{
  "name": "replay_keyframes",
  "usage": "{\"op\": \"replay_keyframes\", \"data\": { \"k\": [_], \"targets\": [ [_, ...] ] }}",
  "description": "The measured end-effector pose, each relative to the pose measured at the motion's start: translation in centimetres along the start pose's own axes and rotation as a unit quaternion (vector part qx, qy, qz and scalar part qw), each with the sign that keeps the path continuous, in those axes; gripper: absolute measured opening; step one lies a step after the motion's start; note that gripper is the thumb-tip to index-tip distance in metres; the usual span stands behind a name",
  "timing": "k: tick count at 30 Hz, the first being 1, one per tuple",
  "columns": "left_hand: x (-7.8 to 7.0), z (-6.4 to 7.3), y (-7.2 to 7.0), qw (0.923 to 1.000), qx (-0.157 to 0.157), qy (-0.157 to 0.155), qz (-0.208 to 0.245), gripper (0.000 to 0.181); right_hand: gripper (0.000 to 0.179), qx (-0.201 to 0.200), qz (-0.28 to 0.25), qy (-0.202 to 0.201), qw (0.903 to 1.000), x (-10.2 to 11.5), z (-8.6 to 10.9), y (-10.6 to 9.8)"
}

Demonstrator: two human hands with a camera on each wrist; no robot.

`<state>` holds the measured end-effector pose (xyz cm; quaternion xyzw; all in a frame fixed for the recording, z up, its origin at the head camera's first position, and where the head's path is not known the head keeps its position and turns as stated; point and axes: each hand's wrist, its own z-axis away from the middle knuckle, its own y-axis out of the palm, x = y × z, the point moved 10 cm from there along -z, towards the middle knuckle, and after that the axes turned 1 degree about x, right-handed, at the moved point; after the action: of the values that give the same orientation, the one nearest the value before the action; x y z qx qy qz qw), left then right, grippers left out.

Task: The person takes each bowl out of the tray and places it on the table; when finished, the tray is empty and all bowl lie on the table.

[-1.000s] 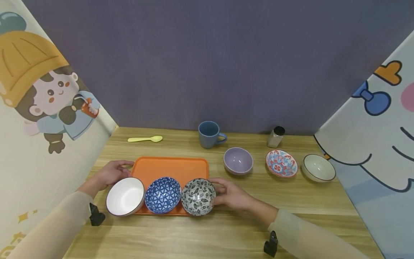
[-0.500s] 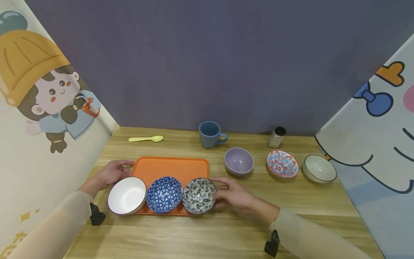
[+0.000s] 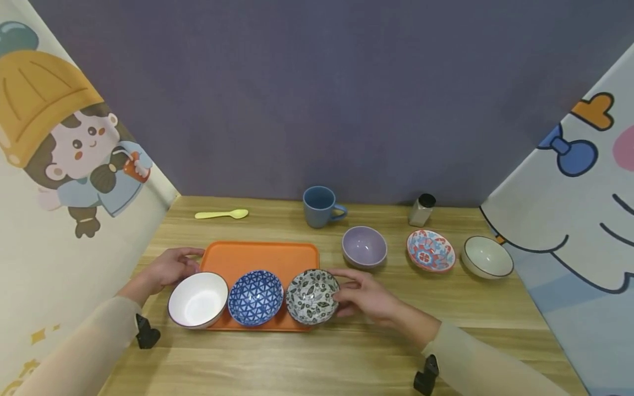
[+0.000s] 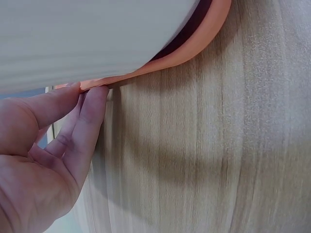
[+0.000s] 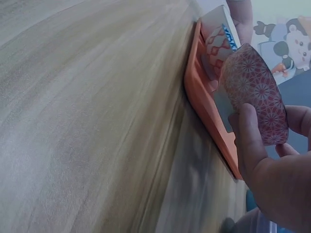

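Note:
An orange tray [image 3: 262, 256] lies on the wooden table with three bowls over its front half. My left hand [image 3: 170, 268] pinches the tray's left edge between thumb and fingertips, seen closely in the left wrist view. Beside that hand sits a white bowl [image 3: 198, 300], overlapping the tray's left front corner. A blue-and-white triangle-patterned bowl [image 3: 255, 297] is in the middle. With its thumb and fingers, my right hand [image 3: 367, 296] grips the right side of a leaf-patterned bowl [image 3: 312, 297]. In the right wrist view this bowl [image 5: 255, 90] shows a reddish flower-patterned outside.
Behind the tray lie a yellow spoon [image 3: 221, 214] and a blue mug [image 3: 319, 207]. To the right stand a purple bowl [image 3: 364, 247], a black-capped shaker [image 3: 422, 209], a red-and-blue patterned dish [image 3: 431, 251] and a pale bowl [image 3: 487, 257]. Walls enclose the table's back and sides.
My right hand and the leaf-patterned bowl have shifted slightly right. The blue patterned and white bowls have also shifted right over the tray. My left hand keeps its place at the tray's edge.

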<state>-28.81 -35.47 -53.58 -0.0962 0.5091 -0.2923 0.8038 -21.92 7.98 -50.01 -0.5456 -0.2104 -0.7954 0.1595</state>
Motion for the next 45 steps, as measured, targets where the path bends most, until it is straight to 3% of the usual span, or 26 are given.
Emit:
{"op": "replay_keyframes", "data": {
  "k": [10,24,35,45],
  "targets": [
    [0.0,0.0,-0.1,1.0000,-0.002,0.000,-0.006,0.059,0.071,-0.017,-0.014,-0.008,0.9997,1.5,1.9,-2.9],
    [-0.3,0.2,-0.2,0.9999,-0.006,0.004,-0.012,0.058,0.069,-0.083,-0.018,-0.032,0.9959,3.4,7.9,-9.0],
    [0.0,0.1,0.2,1.0000,-0.001,0.004,-0.009,0.059,0.054,-0.140,-0.076,-0.047,0.9861,1.1,14.4,-15.3],
    [0.2,0.0,-0.1,0.9999,-0.001,0.010,-0.004,0.059,0.057,-0.183,-0.121,-0.085,0.9719,-1.3,18.4,-19.7]
  ]
}}
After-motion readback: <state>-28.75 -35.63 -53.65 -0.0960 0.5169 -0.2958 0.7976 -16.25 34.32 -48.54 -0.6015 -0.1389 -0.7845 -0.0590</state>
